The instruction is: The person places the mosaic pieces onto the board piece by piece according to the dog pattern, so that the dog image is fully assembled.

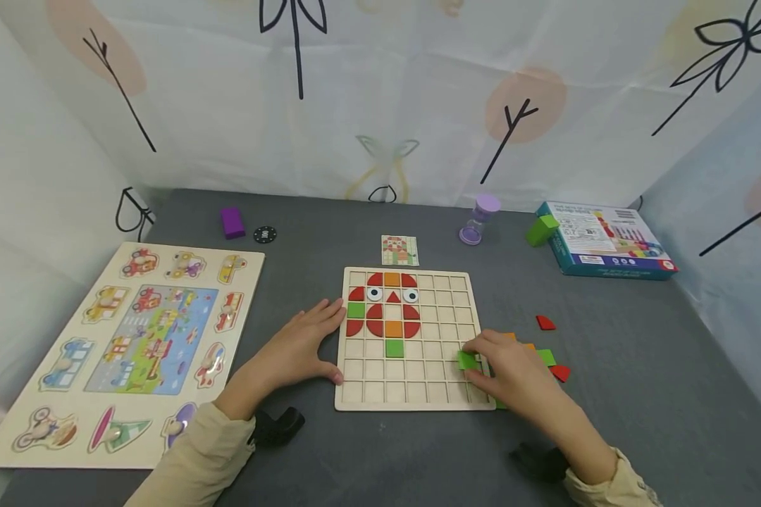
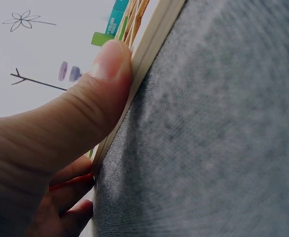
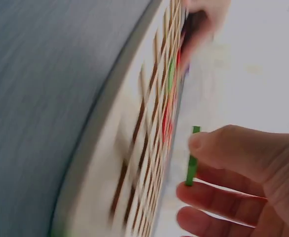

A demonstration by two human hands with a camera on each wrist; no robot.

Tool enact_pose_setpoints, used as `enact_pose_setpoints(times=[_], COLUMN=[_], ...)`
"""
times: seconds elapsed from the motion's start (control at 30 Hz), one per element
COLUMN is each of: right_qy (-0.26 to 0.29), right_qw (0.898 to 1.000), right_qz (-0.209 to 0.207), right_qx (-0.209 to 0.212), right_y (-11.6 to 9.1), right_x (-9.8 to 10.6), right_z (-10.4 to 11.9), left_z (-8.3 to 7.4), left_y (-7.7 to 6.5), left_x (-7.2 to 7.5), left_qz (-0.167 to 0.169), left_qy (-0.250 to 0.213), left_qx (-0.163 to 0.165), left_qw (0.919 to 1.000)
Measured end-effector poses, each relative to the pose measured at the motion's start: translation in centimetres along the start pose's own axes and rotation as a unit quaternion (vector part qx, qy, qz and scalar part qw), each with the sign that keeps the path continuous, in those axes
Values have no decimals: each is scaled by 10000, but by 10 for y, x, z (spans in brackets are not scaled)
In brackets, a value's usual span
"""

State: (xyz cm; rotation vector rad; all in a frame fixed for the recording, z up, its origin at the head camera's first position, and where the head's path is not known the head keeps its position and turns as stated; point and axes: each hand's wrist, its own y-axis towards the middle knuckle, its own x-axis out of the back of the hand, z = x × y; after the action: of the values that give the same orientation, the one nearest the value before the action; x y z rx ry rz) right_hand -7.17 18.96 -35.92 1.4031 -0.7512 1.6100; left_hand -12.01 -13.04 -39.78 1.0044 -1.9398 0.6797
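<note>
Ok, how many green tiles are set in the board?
2: the upper green tile in the board's leftmost column, and the lower green tile directly below the lower orange tile. The right hand, pinching another green tile, covers some cells, so one may be hidden.

Three worn cameras are watching one gridded board [image 1: 418,373].
From the near side, high up, the head camera is looking forward and down over the left hand [image 1: 294,350] and right hand [image 1: 512,366]. The left wrist camera is peering low and close past its hand toward the far right, sharing the teal box [image 1: 609,239] with the head view. The right wrist camera, equally near, is facing far left across the board, sharing the green tile [image 1: 467,360] with the head view.
</note>
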Motion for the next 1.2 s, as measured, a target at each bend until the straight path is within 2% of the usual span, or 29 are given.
enact_pose_setpoints(times=[0.13,0.27,0.4,0.7,0.8,0.93,1.1,1.2], right_qy=[107,230,291,191,135,46,-161,-227], right_qw=[9989,9964,9944,9933,9947,9973,9998,9988], right_qz=[95,162,48,-31,68,163,55,146], right_qx=[448,804,1018,1143,1019,716,47,-420], right_y=[18,31,37,43,40,26,-6,-23], right_x=[-11,-22,-29,-32,-26,-11,3,6], right_z=[28,47,55,60,55,36,8,-4], left_z=[1,1,-1,-3,-3,-3,-2,-1], left_y=[0,0,1,2,1,1,0,-1], left_x=[-3,-4,-4,-3,-3,-2,0,2], left_qz=[-14,7,13,39,23,29,50,43], left_qy=[0,-19,-24,-18,-63,-82,-87,-85], left_qx=[2,11,-8,2,-6,-2,12,10], left_qw=[10000,10000,10000,10000,10000,10000,9999,10000])
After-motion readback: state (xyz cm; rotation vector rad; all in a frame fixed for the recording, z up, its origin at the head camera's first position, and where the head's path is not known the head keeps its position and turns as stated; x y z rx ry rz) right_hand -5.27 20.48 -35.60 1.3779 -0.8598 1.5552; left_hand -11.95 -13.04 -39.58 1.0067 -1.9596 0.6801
